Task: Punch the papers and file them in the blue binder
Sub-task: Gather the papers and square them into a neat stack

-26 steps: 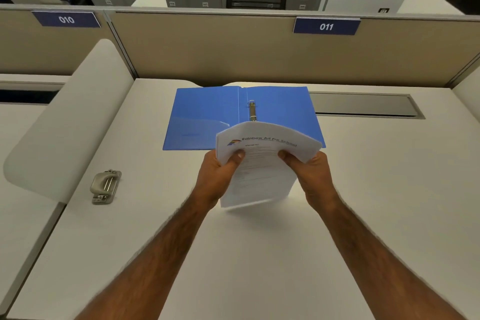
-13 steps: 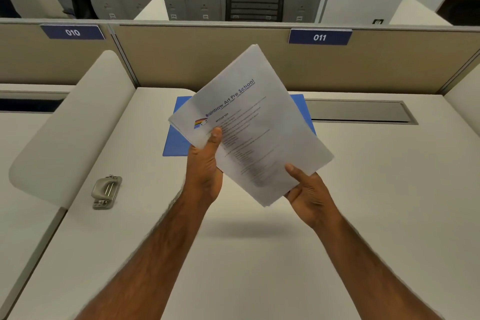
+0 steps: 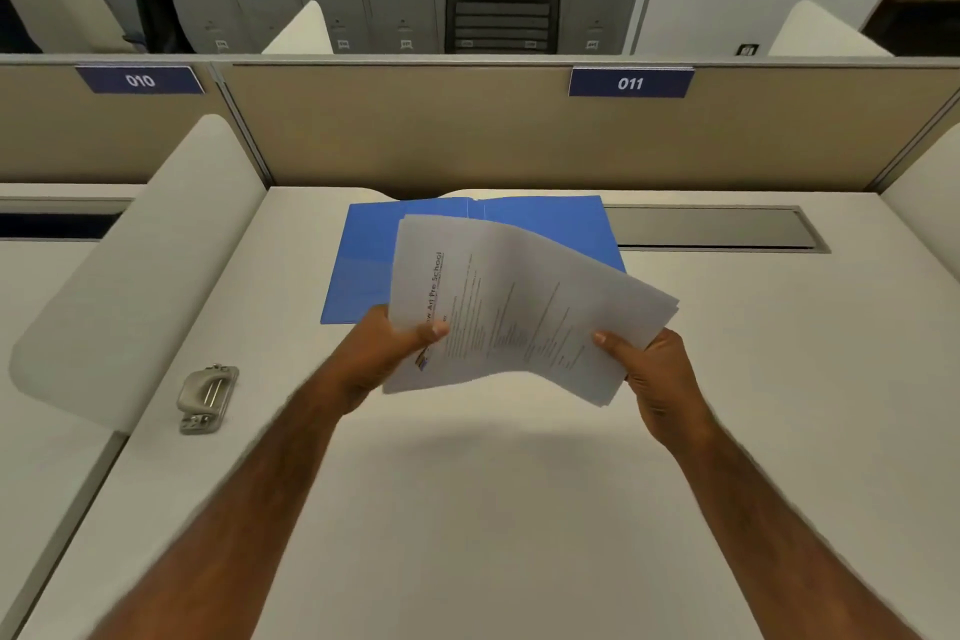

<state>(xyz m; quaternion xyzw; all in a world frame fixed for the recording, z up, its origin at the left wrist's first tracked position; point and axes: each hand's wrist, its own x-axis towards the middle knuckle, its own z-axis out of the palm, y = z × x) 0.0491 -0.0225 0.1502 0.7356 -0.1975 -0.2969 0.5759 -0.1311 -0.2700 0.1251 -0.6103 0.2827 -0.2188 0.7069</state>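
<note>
A stack of white printed papers (image 3: 519,307) is held above the desk, turned sideways with its heading running along the left edge. My left hand (image 3: 387,348) pinches the stack's left end, thumb on top. My right hand (image 3: 649,369) grips the right end, thumb on the top sheet. Behind the papers the blue binder (image 3: 363,265) lies open flat on the desk; its rings are hidden by the sheets. A metal hole punch (image 3: 208,398) sits on the desk to the left, apart from both hands.
The white desk (image 3: 493,509) is bounded at the back by a beige partition (image 3: 415,130) and on the left by a white rounded divider (image 3: 135,265). A grey cable tray lid (image 3: 711,226) lies at the back right of the desk.
The papers were turned from an upright tilted hold to a sideways, flatter hold and lowered. My right hand shifted to the right end of the stack.
</note>
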